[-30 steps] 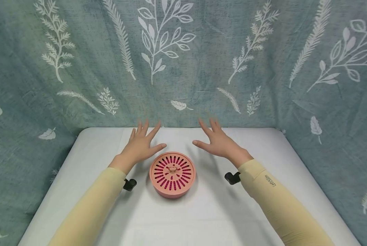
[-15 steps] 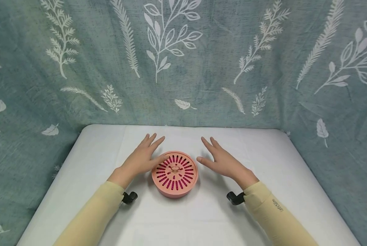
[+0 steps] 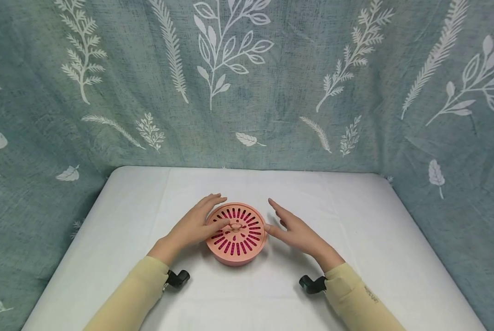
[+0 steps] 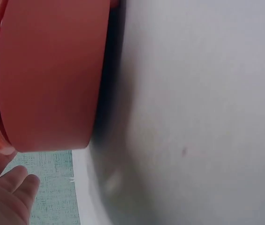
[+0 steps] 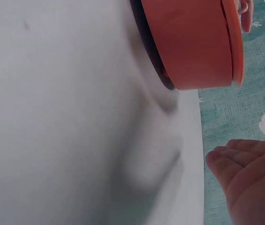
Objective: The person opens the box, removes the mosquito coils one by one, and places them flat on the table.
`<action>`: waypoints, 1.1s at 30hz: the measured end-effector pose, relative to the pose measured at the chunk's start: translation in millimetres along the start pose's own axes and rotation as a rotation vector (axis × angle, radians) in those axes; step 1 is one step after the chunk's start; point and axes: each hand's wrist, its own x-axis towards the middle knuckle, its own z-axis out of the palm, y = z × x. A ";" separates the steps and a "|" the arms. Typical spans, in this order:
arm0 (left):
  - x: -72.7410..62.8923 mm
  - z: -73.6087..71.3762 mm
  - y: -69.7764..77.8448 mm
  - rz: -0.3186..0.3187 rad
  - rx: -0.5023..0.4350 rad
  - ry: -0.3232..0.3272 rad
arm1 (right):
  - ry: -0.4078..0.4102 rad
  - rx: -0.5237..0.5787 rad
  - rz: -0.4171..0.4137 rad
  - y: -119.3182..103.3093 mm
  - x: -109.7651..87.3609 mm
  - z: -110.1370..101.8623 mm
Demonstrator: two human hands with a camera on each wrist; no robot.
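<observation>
A round salmon-pink box [image 3: 235, 256] with a slotted lid, like a mosquito coil holder, sits mid-table; magenta shows through the slots and a small loop stands at the lid's centre. My left hand [image 3: 195, 224] is at its left side, thumb reaching over the lid and fingers loosely extended along the far-left rim. In the left wrist view, a fingertip of the left hand [image 4: 8, 190] is right at the lid's edge. My right hand [image 3: 294, 231] hovers at the right, thumb tip close by the rim. The right wrist view shows the right hand's [image 5: 252, 173] fingers extended, apart from the box.
The box stands on a white-covered table [image 3: 247, 303]. A teal curtain [image 3: 288, 128] with white leaf prints hangs behind the table and along its sides. A black wrist camera [image 3: 178, 278] projects from the left wrist, and another black camera [image 3: 312, 285] from the right.
Both hands have come down and nearer to the box, from spread fingers above the table's far part to either side of it. The left thumb now overlaps the lid. The box stays put.
</observation>
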 end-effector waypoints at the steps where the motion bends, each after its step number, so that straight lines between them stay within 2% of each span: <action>1: -1.2 1.1 0.3 0.000 -0.017 0.004 | -0.001 0.022 -0.002 1.1 -1.0 2.0; 5: -5.0 4.9 3.3 0.009 -0.089 0.032 | -0.010 0.098 -0.005 5.1 -5.1 9.7; 9: -6.8 8.7 5.8 0.023 -0.115 0.051 | -0.017 0.189 -0.020 8.6 -7.4 17.9; 16: -7.8 15.1 8.5 0.094 -0.152 0.059 | -0.044 0.438 -0.037 14.1 -9.9 34.6; 22: -2.9 16.3 13.0 0.152 -0.114 0.121 | -0.014 0.623 -0.033 20.0 -12.1 48.5; 24: -1.2 15.5 16.0 0.163 -0.119 0.126 | -0.003 0.652 -0.032 22.4 -12.5 52.0; 27: 0.6 15.1 20.9 0.195 -0.132 0.096 | 0.009 0.671 -0.026 25.7 -13.3 56.1; 33: 1.4 18.5 29.2 0.297 -0.046 0.039 | 0.043 0.636 0.005 29.0 -14.9 63.8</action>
